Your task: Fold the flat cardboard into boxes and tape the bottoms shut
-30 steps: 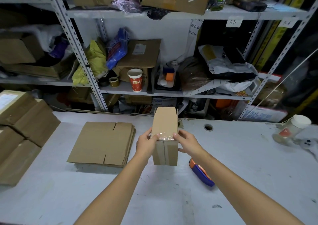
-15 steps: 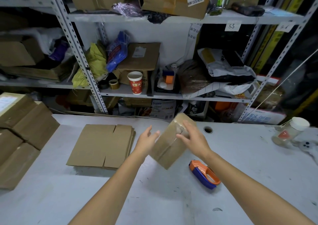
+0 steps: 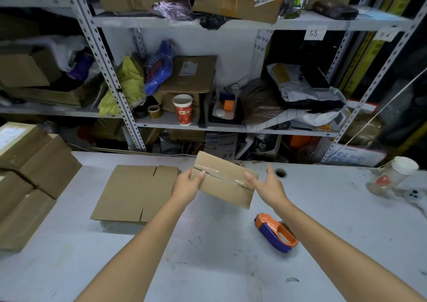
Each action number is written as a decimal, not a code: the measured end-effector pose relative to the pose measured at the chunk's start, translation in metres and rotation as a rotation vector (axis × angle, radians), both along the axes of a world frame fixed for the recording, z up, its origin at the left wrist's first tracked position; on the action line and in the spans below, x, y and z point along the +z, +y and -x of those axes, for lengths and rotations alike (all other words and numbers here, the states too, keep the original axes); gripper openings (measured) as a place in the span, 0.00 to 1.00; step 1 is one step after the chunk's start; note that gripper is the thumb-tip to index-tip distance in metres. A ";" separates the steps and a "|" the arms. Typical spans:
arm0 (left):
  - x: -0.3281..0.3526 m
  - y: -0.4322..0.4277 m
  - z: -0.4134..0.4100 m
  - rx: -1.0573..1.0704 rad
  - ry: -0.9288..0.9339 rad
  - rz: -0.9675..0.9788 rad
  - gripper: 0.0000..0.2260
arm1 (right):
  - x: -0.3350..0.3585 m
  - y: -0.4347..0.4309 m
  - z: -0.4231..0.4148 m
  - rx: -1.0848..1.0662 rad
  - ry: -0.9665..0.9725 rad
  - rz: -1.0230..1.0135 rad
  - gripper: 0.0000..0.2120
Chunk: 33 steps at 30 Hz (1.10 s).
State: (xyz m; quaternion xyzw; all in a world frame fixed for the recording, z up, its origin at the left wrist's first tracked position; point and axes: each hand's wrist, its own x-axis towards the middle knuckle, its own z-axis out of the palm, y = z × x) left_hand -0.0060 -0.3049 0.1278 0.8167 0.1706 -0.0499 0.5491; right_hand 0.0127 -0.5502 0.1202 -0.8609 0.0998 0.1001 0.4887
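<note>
The box (image 3: pixel 225 181), upright before, is now tipped sideways, left hand (image 3: pixel 187 186) gripping, right hand (image 3: pixel 268 186) spread: bottom looks sealed.

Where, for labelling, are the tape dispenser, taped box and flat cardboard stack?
tape dispenser (image 3: pixel 270 234), head view, blue body
taped box (image 3: pixel 226 193), head view, lower panel
flat cardboard stack (image 3: pixel 131 193), head view, top sheet

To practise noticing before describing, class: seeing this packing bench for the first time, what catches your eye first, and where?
First, the small cardboard box held above the table mid-frame, clear tape along its seam, the left hand gripping one end and the right hand at the other. Next, the orange-and-blue tape dispenser lying on the table to its right, and the stack of flat cardboard to its left.
</note>
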 end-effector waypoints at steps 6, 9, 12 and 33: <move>0.013 0.001 -0.011 -0.320 0.013 -0.099 0.20 | 0.008 0.007 0.002 0.452 0.070 0.020 0.40; 0.012 -0.002 -0.012 -0.340 0.011 -0.019 0.20 | -0.001 0.016 0.010 0.417 -0.040 0.001 0.27; 0.009 -0.012 -0.009 -0.289 -0.005 0.064 0.31 | -0.009 0.017 0.017 0.311 -0.093 -0.055 0.27; -0.065 -0.058 0.050 -0.139 0.222 0.295 0.18 | -0.081 0.016 0.061 -0.027 0.215 -0.386 0.25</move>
